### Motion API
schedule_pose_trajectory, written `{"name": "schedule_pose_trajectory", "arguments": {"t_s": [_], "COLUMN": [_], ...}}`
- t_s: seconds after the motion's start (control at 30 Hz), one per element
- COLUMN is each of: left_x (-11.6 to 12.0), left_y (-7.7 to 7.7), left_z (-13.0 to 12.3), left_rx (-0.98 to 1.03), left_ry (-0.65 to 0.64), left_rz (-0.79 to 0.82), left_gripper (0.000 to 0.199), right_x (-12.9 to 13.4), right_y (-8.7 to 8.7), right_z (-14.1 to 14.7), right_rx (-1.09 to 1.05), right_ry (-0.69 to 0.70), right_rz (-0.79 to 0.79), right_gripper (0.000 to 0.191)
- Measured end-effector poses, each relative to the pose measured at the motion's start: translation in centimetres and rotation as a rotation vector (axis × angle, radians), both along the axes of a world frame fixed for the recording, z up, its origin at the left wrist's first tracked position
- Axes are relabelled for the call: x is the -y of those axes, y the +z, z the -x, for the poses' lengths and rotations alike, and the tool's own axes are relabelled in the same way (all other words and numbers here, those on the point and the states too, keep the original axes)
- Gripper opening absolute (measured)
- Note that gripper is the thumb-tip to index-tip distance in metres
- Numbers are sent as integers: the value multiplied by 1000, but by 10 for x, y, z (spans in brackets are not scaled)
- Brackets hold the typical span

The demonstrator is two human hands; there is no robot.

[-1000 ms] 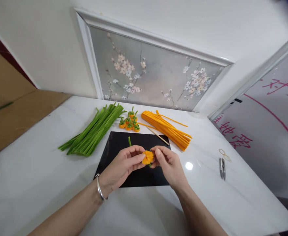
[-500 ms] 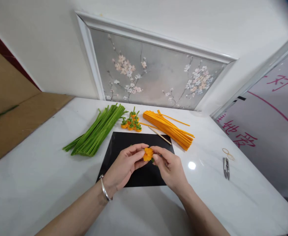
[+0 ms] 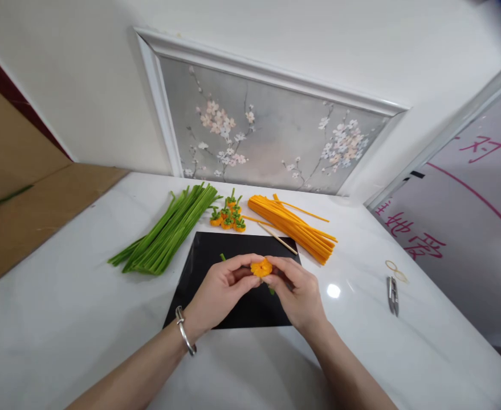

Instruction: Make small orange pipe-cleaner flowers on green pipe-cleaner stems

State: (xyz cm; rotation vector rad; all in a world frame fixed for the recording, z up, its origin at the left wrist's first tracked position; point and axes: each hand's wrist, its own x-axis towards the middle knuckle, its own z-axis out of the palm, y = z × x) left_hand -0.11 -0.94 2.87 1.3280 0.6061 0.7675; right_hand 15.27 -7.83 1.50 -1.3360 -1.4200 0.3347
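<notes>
Between the fingertips of both hands is a small orange pipe-cleaner flower (image 3: pixel 261 268), held above a black mat (image 3: pixel 250 310). My left hand (image 3: pixel 220 290) pinches its left side, thumb below and fingers above. Gripping the right side, my right hand (image 3: pixel 297 293) has its thumb and fingers closed on it too. A bit of green pipe cleaner (image 3: pixel 223 257) shows past the left hand, and another green tip is by the right fingers. Just beyond the mat sit several finished orange-and-green pieces (image 3: pixel 228 213).
Green pipe cleaners (image 3: pixel 165 233) lie bundled at left, orange pipe cleaners (image 3: pixel 295 228) at right. A thin wooden stick (image 3: pixel 278 238) rests by the mat's far right corner. Thread snips (image 3: pixel 392 296) and rubber bands (image 3: pixel 395 270) lie on the right. A framed panel (image 3: pixel 267 125) stands behind.
The flower has been tilted and shifted slightly right, so its face looks flatter. Fingers of both hands have moved around its edge. More of a green piece now shows beyond the left hand.
</notes>
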Motion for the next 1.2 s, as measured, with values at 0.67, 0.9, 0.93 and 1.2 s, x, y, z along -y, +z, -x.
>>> {"name": "schedule_pose_trajectory", "arguments": {"t_s": [0.67,0.9,0.93,1.2], "left_x": [-1,0,0,-6], "left_y": [2,2,2,4], "left_z": [2,0,0,5], "left_rx": [6,84,115,398], "left_ry": [39,74,76,67], "left_rz": [-59,36,99,689], "left_gripper": [33,32,32,16], "right_x": [1,0,0,0], "right_y": [-7,-7,-5,2], "right_z": [8,5,2,-14], "right_rx": [-242,-61,-36,-162], "right_ry": [113,93,90,102], "right_rz": [-10,1,-1,-28], "right_gripper": [30,29,32,30]}}
